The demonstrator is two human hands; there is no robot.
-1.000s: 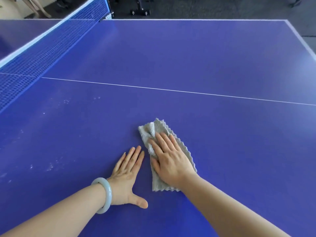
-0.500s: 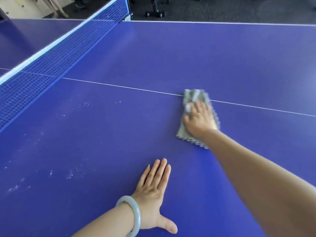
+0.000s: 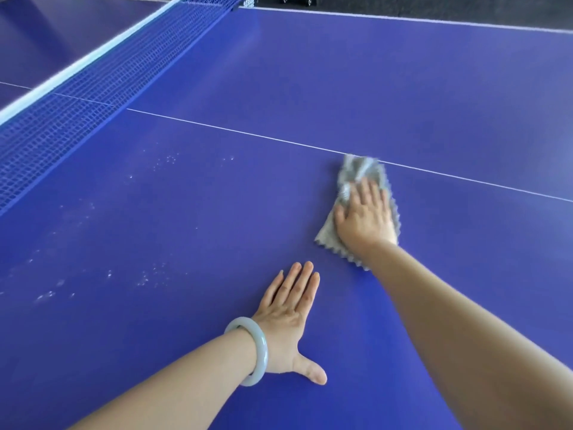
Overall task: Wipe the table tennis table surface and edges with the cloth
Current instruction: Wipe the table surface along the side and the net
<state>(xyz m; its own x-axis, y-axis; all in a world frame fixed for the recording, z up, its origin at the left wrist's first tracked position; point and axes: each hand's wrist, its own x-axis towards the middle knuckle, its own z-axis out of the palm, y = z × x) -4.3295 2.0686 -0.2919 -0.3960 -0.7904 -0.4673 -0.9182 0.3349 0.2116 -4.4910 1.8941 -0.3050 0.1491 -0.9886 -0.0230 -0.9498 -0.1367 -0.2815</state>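
The left hand (image 3: 288, 318) lies flat on the blue worktop (image 3: 325, 72), fingers straight and together, thumb spread, with a pale bracelet (image 3: 259, 352) on its wrist. The right hand (image 3: 364, 218), reaching farther out, presses a grey cloth (image 3: 356, 169) down with straight fingers; the cloth's far end touches the white line (image 3: 248, 135). Pale specks (image 3: 49, 294) dot the worktop to the left, near the net (image 3: 93, 88).

1. At the top of my view I see a narrow strip of dark grey floor (image 3: 434, 7).
2. A black base (image 3: 296, 0) with two pale round fittings sits on it, cut off by the frame; I cannot tell what it belongs to.
3. Light is soft and even, paler toward the right.
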